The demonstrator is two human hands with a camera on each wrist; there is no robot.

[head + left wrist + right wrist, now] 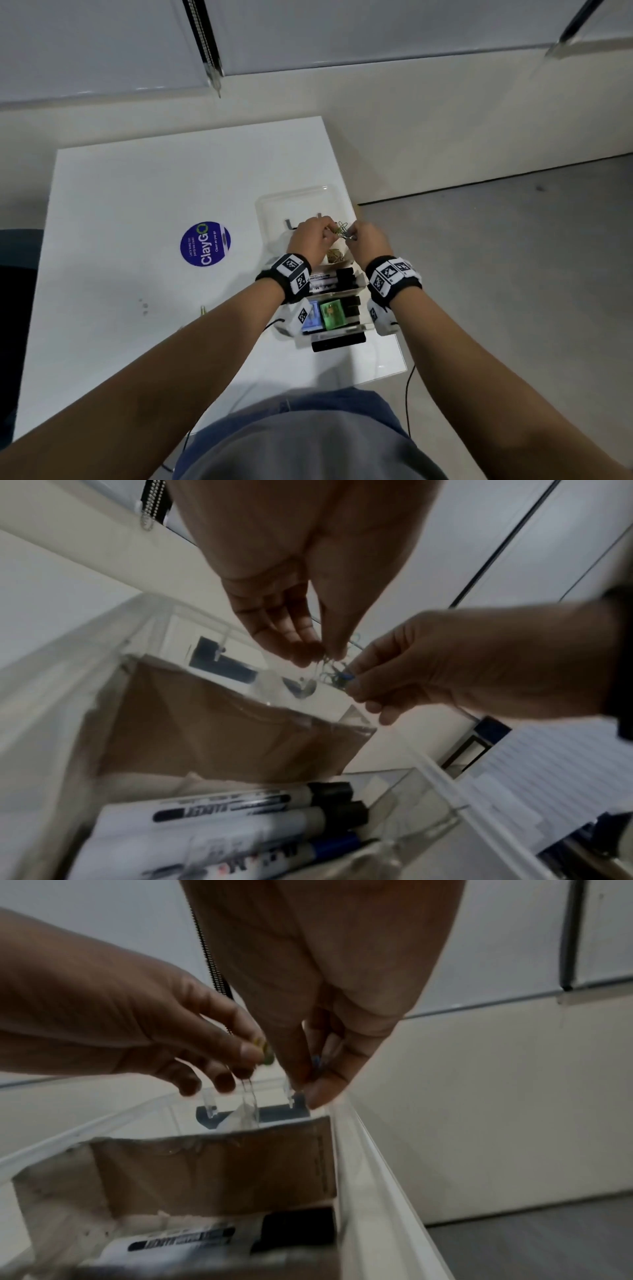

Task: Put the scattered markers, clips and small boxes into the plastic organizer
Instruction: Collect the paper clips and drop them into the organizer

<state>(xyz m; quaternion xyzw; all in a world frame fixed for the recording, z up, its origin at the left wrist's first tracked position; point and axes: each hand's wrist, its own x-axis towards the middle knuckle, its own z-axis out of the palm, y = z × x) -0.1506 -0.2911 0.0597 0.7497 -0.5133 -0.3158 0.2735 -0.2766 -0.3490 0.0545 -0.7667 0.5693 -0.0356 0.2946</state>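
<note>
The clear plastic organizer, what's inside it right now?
In the organizer: markers, a green box, a blue box, and loose clips farther back. Wrists cover its side edges.

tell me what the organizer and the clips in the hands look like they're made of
Organizer: clear, glossy hard plastic, apparently; the markers show through its walls. Clips: thin bent wire, likely metal, some perhaps colour-coated; both the left hand and the right hand pinch the tangle.

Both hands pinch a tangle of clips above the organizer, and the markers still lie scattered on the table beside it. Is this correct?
Not quite. The markers lie inside the organizer, in a compartment near the wrists, not scattered on the table; the head view shows it. The rest holds: the left hand and right hand pinch the clips above it.
</note>
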